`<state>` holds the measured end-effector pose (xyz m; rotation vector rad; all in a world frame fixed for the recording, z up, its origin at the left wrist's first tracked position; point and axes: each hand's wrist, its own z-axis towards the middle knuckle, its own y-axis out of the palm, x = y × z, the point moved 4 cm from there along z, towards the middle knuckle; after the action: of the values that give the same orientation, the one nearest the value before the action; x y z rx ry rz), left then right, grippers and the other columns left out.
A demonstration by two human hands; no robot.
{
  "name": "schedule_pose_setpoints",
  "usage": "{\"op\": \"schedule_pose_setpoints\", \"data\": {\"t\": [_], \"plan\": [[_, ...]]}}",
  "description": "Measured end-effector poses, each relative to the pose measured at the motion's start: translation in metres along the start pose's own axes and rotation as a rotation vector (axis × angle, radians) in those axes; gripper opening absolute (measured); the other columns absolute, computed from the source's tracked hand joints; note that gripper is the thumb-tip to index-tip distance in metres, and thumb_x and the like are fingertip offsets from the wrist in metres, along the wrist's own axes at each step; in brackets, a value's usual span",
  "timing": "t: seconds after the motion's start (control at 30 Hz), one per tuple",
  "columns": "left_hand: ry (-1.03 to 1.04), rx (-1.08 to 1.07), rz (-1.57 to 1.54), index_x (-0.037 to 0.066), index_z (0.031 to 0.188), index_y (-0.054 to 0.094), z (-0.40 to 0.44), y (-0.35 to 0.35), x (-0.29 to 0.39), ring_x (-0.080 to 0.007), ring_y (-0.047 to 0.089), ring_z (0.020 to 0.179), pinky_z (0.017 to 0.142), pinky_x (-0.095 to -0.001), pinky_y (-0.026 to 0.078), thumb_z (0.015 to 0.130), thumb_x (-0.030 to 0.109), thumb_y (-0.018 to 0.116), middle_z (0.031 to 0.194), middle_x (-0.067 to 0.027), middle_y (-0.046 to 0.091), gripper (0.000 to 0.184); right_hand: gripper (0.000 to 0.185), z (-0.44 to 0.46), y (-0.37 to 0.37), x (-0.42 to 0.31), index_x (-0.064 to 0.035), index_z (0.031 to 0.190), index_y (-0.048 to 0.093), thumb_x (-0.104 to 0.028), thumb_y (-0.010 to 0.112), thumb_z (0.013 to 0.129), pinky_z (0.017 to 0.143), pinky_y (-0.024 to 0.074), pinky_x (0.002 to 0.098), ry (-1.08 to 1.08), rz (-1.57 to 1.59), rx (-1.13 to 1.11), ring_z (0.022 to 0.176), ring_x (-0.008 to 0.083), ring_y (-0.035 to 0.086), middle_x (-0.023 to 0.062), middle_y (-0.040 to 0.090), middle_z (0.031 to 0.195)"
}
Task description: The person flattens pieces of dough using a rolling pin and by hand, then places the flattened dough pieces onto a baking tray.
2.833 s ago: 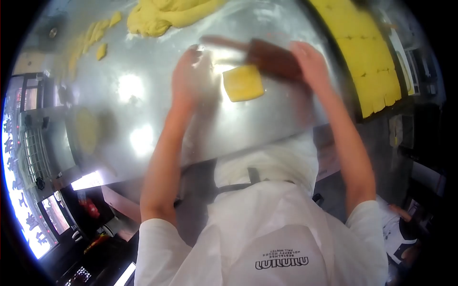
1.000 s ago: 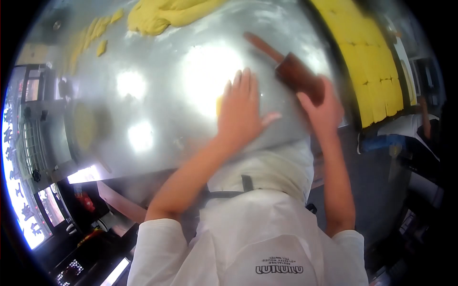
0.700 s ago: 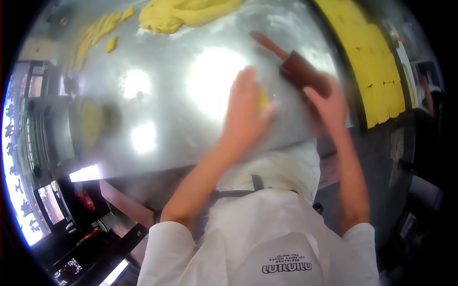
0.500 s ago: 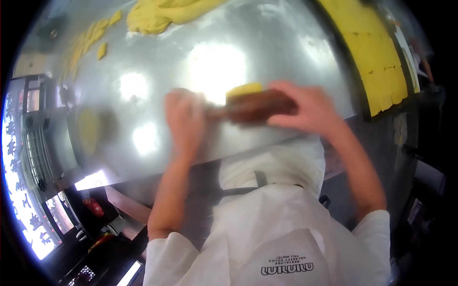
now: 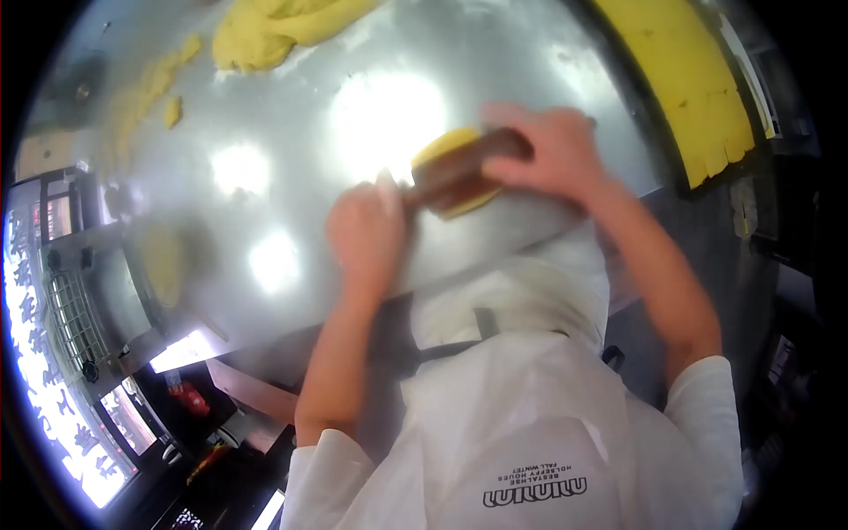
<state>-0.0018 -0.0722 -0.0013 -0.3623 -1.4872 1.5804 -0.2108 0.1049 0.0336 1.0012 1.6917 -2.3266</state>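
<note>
A dark red-brown rolling pin [image 5: 459, 172] lies across a small yellow piece of dough [image 5: 449, 144] on the metal table [image 5: 353, 256]. Dough shows on both sides of the pin. My left hand [image 5: 364, 228] is closed round the pin's handle at its left end. At the other end my right hand [image 5: 552, 155] grips the barrel, with its fingers wrapped over it; the right handle is hidden.
A large lump of yellow dough [image 5: 256, 40] lies at the back left of the table, with small dough pieces [image 5: 173, 112] beside it. Yellow dough squares [image 5: 698, 106] cover a dark-edged tray at the right.
The pin was in my right hand alone while my left hand lay flat over the dough. Since then my left hand has taken its handle, and the pin has come onto the dough.
</note>
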Motion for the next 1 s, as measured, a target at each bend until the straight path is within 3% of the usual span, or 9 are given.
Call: {"op": "schedule_pose_setpoints", "data": {"t": [0.1, 0.27, 0.4, 0.5, 0.6, 0.63, 0.7, 0.8, 1.0], "plan": [[0.026, -0.047, 0.021, 0.005, 0.064, 0.065, 0.004, -0.009, 0.005, -0.0389, 0.062, 0.066, 0.062, -0.0516, 0.045, 0.106, 0.027, 0.052, 0.069, -0.0183, 0.065, 0.049, 0.059, 0.009, 0.000, 0.007, -0.0179, 0.129, 0.069, -0.057, 0.075, 0.084, 0.070, 0.0531, 0.0453, 0.072, 0.051, 0.033, 0.079, 0.0333, 0.072, 0.0109, 0.074, 0.083], [0.022, -0.008, -0.025, 0.004, 0.068, 0.066, -0.038, -0.007, 0.022, -0.0442, 0.061, 0.067, 0.065, -0.0534, 0.047, 0.106, 0.031, 0.055, 0.070, -0.0219, 0.064, 0.048, 0.074, -0.048, -0.007, 0.001, -0.0159, 0.128, 0.072, -0.063, 0.084, 0.072, 0.071, 0.0546, 0.0424, -0.179, -0.010, 0.159, 0.078, 0.0315, 0.071, 0.0071, 0.073, 0.082], [-0.169, -0.237, -0.157, -0.004, 0.080, 0.068, 0.015, -0.013, 0.016, -0.0472, 0.063, 0.076, 0.074, -0.0534, 0.050, 0.104, 0.032, 0.057, 0.079, -0.0289, 0.066, 0.045, 0.066, -0.015, -0.012, 0.027, -0.0125, 0.127, 0.071, -0.060, 0.078, 0.083, 0.071, 0.0542, 0.0384, 0.278, 0.193, 0.040, 0.074, 0.0259, 0.070, 0.0073, 0.073, 0.088], [-0.201, -0.062, -0.807, -0.004, 0.115, 0.071, 0.044, -0.029, 0.026, -0.0339, 0.070, 0.101, 0.091, -0.0413, 0.054, 0.103, 0.023, 0.064, 0.110, -0.0220, 0.073, 0.030, 0.061, -0.025, -0.018, 0.066, -0.0063, 0.130, 0.069, -0.054, 0.073, 0.092, 0.068, 0.0525, 0.0344, 0.515, 0.438, 0.222, 0.074, 0.0195, 0.067, 0.0075, 0.071, 0.090], [0.002, -0.047, -0.854, 0.003, 0.133, 0.066, 0.045, -0.005, 0.056, -0.0201, 0.065, 0.094, 0.088, -0.0337, 0.053, 0.100, 0.015, 0.066, 0.115, -0.0114, 0.069, 0.035, 0.057, -0.066, -0.035, 0.054, -0.0021, 0.138, 0.062, -0.045, 0.067, 0.101, 0.063, 0.0493, 0.0289, 0.780, 0.579, 0.275, 0.074, 0.0122, 0.062, 0.0062, 0.068, 0.088], [0.035, -0.215, -0.681, 0.002, 0.135, 0.063, 0.041, 0.004, 0.061, -0.0238, 0.065, 0.094, 0.087, -0.0355, 0.053, 0.095, 0.011, 0.072, 0.111, -0.0130, 0.067, 0.042, 0.056, -0.077, -0.032, 0.048, -0.0017, 0.141, 0.060, -0.043, 0.066, 0.103, 0.061, 0.0477, 0.0271, 0.754, 0.510, 0.312, 0.072, 0.0101, 0.059, 0.0051, 0.066, 0.086], [0.406, -0.102, -0.289, 0.000, 0.135, 0.060, 0.028, 0.013, 0.068, -0.0289, 0.063, 0.091, 0.082, -0.0382, 0.053, 0.093, 0.014, 0.076, 0.104, -0.0147, 0.064, 0.047, 0.056, -0.100, -0.026, 0.034, -0.0027, 0.146, 0.054, -0.039, 0.063, 0.105, 0.057, 0.0439, 0.0239, 0.780, 0.595, 0.373, 0.067, 0.0068, 0.054, 0.0029, 0.063, 0.083], [0.020, -0.193, -0.237, -0.002, 0.130, 0.062, -0.013, 0.014, 0.061, -0.0328, 0.061, 0.087, 0.078, -0.0406, 0.052, 0.093, 0.015, 0.077, 0.100, -0.0159, 0.060, 0.044, 0.056, -0.132, -0.014, -0.002, -0.0065, 0.153, 0.047, -0.038, 0.060, 0.108, 0.049, 0.0360, 0.0208, 0.936, 0.964, 0.406, 0.056, 0.0038, 0.044, -0.0004, 0.057, 0.078], [0.023, -0.026, -0.284, -0.004, 0.127, 0.064, -0.032, 0.002, 0.077, -0.0304, 0.060, 0.084, 0.076, -0.0402, 0.051, 0.094, 0.012, 0.076, 0.100, -0.0155, 0.060, 0.039, 0.062, -0.132, 0.023, -0.060, -0.0086, 0.160, 0.031, -0.036, 0.056, 0.110, 0.044, 0.0309, 0.0197, 0.939, 1.240, 0.365, 0.050, 0.0034, 0.040, -0.0009, 0.054, 0.077]]}}
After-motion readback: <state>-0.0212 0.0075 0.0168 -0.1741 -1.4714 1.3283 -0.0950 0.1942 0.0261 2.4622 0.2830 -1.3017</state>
